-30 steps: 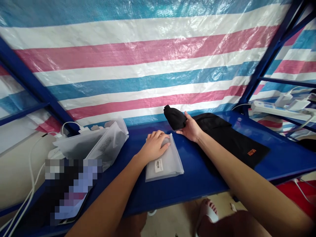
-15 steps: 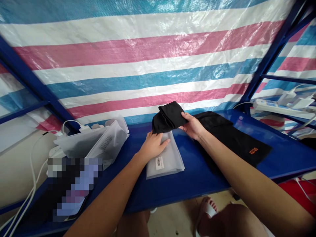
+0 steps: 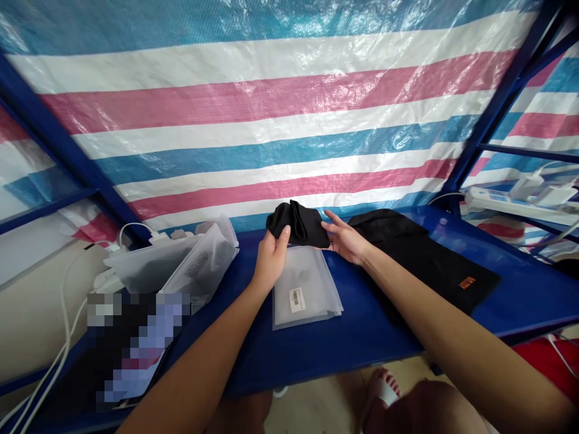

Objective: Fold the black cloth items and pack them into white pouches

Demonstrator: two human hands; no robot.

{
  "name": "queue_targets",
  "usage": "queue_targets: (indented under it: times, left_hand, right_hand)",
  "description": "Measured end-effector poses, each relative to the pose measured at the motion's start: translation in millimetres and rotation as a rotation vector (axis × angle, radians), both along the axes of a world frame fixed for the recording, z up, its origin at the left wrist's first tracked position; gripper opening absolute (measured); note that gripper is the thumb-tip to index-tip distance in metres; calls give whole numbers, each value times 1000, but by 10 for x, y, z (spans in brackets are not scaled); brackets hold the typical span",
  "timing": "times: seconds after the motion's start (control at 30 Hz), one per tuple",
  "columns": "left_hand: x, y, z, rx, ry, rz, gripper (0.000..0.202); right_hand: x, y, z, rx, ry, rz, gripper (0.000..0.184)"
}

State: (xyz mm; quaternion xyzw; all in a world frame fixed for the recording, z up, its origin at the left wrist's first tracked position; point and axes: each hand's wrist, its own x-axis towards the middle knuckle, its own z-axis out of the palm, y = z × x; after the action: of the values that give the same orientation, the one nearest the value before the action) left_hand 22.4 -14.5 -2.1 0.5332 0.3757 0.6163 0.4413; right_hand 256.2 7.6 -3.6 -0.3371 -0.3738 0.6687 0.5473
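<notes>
A small folded bundle of black cloth (image 3: 310,226) is held up between my two hands, above the far end of a frosted plastic pouch (image 3: 307,283). My left hand (image 3: 270,259) is closed on the bundle's left part, thumb on top. At its right edge my right hand (image 3: 346,238) grips the cloth lightly; one finger is stretched out and others are partly hidden below. The pouch lies flat, a white barcode label on its front. Right of it, a larger black cloth (image 3: 434,259) with orange lettering is spread out, partly behind my right forearm.
Another frosted pouch (image 3: 203,265) and a white charger with cables (image 3: 158,239) are at the left, behind a blurred-out phone-like device (image 3: 140,355). A white power strip (image 3: 511,204) is beyond the blue table (image 3: 316,355) at right. Striped plastic sheeting (image 3: 271,108) rises behind.
My left hand has come up from the pouch and now grips the black bundle. The bundle has lowered slightly, and some right-hand fingers have spread.
</notes>
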Motion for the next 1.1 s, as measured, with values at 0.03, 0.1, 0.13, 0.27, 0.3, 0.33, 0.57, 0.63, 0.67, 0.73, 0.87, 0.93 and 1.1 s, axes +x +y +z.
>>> queue_targets:
  times: [0.03,0.1,0.13,0.27,0.3,0.33,0.57,0.63,0.67,0.73,0.87,0.93,1.1]
  left_hand:
    - [2,25,7,-9,-79,-11,39]
    - [5,66,35,-39,-215,-57,45]
    - [1,82,55,-58,-270,-85,46]
    - [-54,124,129,-136,-414,-150,40]
    - [-73,131,139,-150,-435,-151,37]
    - [-92,138,144,-159,-452,-148,36]
    - [-117,147,134,-201,-499,-267,24]
    - [-120,161,134,-233,-547,-279,21]
    - [-130,174,137,-243,-579,-267,18]
    - [-168,211,145,-256,-655,-215,11]
    - [-270,299,150,-290,-800,-71,5]
    - [-292,327,138,-315,-836,-40,9]
    - [-232,310,75,-313,-676,-135,9]
  right_hand:
    - [1,17,-14,-15,-9,-24,58]
    - [22,47,-28,-41,-17,-22,52]
    - [39,56,-27,-50,-11,1,52]
    - [97,41,18,-70,86,104,70]
    - [104,30,33,-73,107,117,74]
    - [107,18,48,-74,121,124,76]
    - [54,-80,154,-103,128,179,75]
    - [48,-105,168,-120,146,185,75]
    - [51,-112,167,-123,158,180,73]
    - [65,-111,149,-115,161,165,53]
    - [110,-96,147,-98,74,82,20]
    - [158,-108,230,-108,56,35,21]
    - [487,-159,766,-196,-13,-125,8]
